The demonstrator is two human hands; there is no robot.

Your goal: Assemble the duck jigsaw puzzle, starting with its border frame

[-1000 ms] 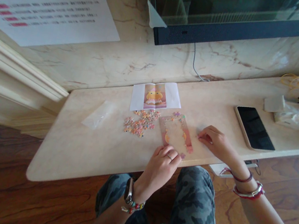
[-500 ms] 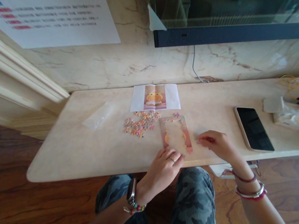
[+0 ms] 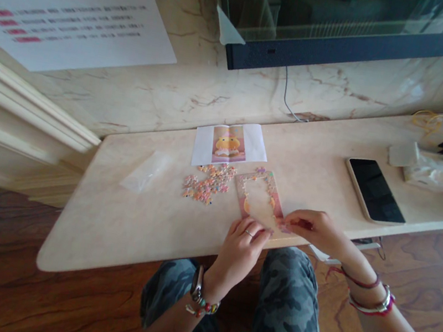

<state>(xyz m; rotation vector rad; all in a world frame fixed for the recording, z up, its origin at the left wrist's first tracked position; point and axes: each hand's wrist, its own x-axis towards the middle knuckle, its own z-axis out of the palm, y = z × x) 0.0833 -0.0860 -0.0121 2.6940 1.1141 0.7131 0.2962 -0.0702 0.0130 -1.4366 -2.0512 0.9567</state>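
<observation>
A partly built jigsaw frame, pink and orange round an empty middle, lies near the front edge of the marble shelf. My left hand rests with curled fingers on the frame's near left corner. My right hand pinches a small puzzle piece at the frame's near right corner. A heap of loose puzzle pieces lies just left of the frame. Behind it is the reference picture, a printed sheet showing a yellow figure.
A clear plastic bag lies left of the pieces. A dark phone lies to the right, with crumpled wrapping beyond it. A screen's black frame and a cable stand against the back wall. My knees are under the shelf edge.
My right hand has moved left and toward me, from the shelf right of the frame to the frame's near right corner. My left hand has stayed at the near left corner.
</observation>
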